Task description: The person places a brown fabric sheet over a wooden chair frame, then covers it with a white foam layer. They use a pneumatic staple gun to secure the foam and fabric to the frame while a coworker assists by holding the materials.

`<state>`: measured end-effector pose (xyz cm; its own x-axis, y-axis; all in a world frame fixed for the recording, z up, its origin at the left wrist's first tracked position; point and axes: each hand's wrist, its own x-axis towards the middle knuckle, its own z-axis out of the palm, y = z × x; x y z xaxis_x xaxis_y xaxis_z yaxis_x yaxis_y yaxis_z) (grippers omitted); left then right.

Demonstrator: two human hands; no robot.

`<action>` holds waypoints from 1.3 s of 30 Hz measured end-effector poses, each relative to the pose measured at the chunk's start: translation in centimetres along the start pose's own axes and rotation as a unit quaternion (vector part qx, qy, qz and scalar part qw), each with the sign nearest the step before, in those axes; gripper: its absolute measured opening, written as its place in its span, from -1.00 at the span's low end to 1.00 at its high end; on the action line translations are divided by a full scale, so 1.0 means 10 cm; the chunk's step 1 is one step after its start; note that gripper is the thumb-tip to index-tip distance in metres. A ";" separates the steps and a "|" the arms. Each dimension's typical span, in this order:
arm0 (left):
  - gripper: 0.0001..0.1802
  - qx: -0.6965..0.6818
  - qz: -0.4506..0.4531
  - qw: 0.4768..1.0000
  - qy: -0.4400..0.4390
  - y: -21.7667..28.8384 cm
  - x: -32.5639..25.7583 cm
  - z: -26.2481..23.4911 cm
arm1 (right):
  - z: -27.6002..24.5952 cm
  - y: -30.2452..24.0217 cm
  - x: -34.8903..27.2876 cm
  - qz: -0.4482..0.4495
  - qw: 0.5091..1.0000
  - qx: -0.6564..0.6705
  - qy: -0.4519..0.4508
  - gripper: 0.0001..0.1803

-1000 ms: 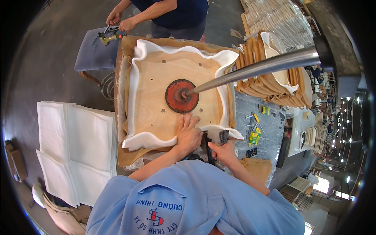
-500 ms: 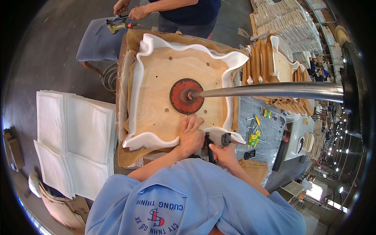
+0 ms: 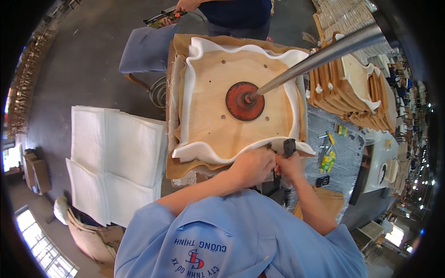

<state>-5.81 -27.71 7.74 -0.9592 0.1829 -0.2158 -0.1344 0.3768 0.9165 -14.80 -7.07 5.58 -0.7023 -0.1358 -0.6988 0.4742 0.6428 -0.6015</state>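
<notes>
My right hand [image 3: 290, 167] grips a pneumatic staple gun [image 3: 288, 147] at the near right edge of a seat panel. Close beside it, my left hand [image 3: 254, 166] is closed at the panel's near edge, slightly blurred; what its fingers pinch is hidden. The square plywood board [image 3: 204, 116] has several small holes. Around its sides white foam padding [image 3: 199, 150] curls up, with a tan cover [image 3: 175, 167] spread underneath. A red round press disc [image 3: 238, 111] on a metal rod [image 3: 320, 53] bears on the board's middle.
White padding sheets [image 3: 92, 153] are stacked at left. Tan-covered panels [image 3: 333, 92] are piled at right, behind a plastic-wrapped table [image 3: 343, 143] with yellow packets [image 3: 328, 161] and a small black device [image 3: 322, 181]. Across, a co-worker [image 3: 236, 14] holds another tool near a blue padded seat [image 3: 148, 48].
My left hand has come off the board's face and closed at the near edge, beside the staple gun. The view has shifted, and the co-worker's tool has moved.
</notes>
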 end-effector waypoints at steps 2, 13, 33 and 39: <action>-0.74 -0.020 -0.044 0.997 -0.066 -0.09 -0.48 -0.07 | 0.04 -0.03 -0.03 -0.007 1.000 0.000 0.005 -0.68; -0.56 0.285 0.034 0.955 0.071 -0.90 -0.79 -0.33 | 0.04 -0.21 -0.07 -0.042 0.995 -0.078 0.040 -0.56; -0.71 0.191 0.193 0.962 0.007 -1.22 -0.43 -0.47 | 0.11 -0.09 0.01 -0.058 0.980 -0.159 0.102 -0.37; -0.78 0.207 0.168 0.964 0.006 -1.30 -0.28 -0.56 | 0.20 -0.26 -0.41 0.005 0.999 -0.008 0.042 -0.58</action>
<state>-2.72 -38.23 -1.68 -0.9345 0.3477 0.0759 0.2926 0.6292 0.7201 -12.06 -9.69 9.21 -0.7400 -0.0664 -0.6693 0.4731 0.6558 -0.5882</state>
